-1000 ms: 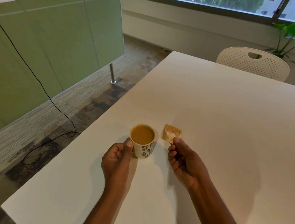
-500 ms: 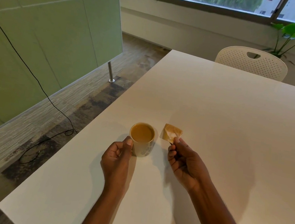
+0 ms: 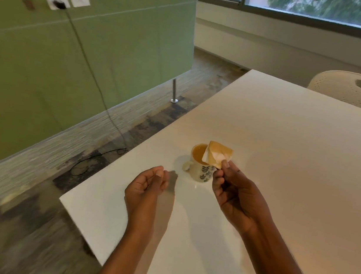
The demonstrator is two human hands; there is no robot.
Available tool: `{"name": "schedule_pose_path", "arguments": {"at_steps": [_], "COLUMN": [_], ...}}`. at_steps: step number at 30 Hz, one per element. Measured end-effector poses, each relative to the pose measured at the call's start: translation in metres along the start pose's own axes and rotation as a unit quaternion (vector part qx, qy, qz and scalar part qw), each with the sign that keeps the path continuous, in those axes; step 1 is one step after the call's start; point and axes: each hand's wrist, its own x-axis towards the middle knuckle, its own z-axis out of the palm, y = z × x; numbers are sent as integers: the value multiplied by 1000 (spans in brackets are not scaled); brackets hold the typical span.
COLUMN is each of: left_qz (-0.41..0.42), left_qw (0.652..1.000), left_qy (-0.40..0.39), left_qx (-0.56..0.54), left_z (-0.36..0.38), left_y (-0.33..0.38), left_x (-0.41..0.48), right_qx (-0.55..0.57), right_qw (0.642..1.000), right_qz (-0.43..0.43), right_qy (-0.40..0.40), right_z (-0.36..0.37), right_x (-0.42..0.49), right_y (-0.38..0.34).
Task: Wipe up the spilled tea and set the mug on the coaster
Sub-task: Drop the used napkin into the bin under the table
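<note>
A white mug (image 3: 201, 172) with a dark leaf pattern stands on the white table (image 3: 298, 151), filled with light brown tea, its handle pointing left. My right hand (image 3: 236, 196) pinches a folded, tea-stained paper napkin (image 3: 218, 154) and holds it up just above and in front of the mug's right rim. My left hand (image 3: 147, 186) hovers to the left of the mug, apart from it, fingers loosely curled around nothing. No coaster shows in this view.
The table's left edge and near corner (image 3: 62, 199) lie close to my left hand. A white perforated chair (image 3: 353, 89) stands at the far side. A black cable (image 3: 101, 104) runs from a wall socket down the green wall to the floor.
My left hand has let go of the mug and drawn back to the left. My right hand has lifted the napkin off the table. The view has swung left.
</note>
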Motion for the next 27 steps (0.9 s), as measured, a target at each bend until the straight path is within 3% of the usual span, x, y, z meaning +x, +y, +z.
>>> {"name": "schedule_pose_path", "arguments": {"at_steps": [13, 24, 27], "left_qz": [9, 7, 2], "left_qw": [997, 994, 987], "left_qy": [-19, 95, 139], "left_qx": [-74, -62, -82], "left_z": [-102, -212, -245], "left_y": [89, 109, 114], "left_x": [-26, 58, 89], "right_qx": [-142, -263, -283], "right_qw": [978, 939, 933], "right_qz": [130, 166, 179], "right_qy": [-80, -147, -130], "right_z": [78, 136, 154], "right_x": [21, 97, 130], "right_y": [136, 251, 281]}}
